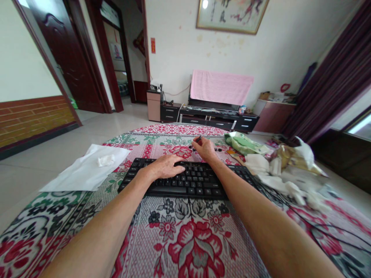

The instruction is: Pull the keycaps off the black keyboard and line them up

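A black keyboard (174, 190) lies across the flowered tablecloth in front of me. My left hand (166, 166) rests flat over its upper left keys, the fingers stretched out and the thumb apart. Just beyond the keyboard's far edge, my right hand (205, 148) is closed in a pinch on a small black keycap (198, 138). Several more loose black keycaps (219, 150) lie on the cloth around that hand. My right forearm covers part of the keyboard's right side.
To the left lies a white sheet (78, 170) with a crumpled tissue (106, 160) on it. On the right are a brush (236, 156), a green bag (245, 143), white cloths (257, 164), a gold-coloured wrapper (290, 156) and black cables (327, 227). A TV cabinet (194, 119) stands beyond the table.
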Demonstrator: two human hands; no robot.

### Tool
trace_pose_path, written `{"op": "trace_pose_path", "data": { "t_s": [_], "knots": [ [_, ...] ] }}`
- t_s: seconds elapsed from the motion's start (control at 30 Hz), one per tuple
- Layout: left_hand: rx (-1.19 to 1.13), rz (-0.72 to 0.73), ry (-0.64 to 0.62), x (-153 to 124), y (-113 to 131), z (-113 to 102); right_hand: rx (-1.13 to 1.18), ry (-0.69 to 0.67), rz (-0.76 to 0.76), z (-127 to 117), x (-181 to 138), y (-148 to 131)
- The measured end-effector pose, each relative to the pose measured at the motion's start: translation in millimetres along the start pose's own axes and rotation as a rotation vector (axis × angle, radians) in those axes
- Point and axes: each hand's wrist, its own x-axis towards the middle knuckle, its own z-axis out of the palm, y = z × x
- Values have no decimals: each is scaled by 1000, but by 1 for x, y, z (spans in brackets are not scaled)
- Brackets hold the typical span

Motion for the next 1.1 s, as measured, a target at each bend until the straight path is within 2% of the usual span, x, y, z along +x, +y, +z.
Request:
{"op": "trace_pose_path", "data": {
  "t_s": [0.13,0.27,0.37,0.53,0.8,1.1],
  "knots": [
    [-7,10,7,0,-1,0,28,-13,47,-6,3,-2],
    [-22,18,8,1,-3,1,59,-145,41,-16,2,-13],
    [-19,-10,9,1,-3,1,189,-203,14,-19,-8,-26],
    [-4,-68,26,0,-5,-1,448,-211,-37,-12,-33,-40],
    [6,-58,-31,-6,-21,-13,450,-261,-96,-15,-47,-40],
    [11,-48,-31,-4,-23,-11,269,-264,-172,-16,-52,-47]
  ]
}}
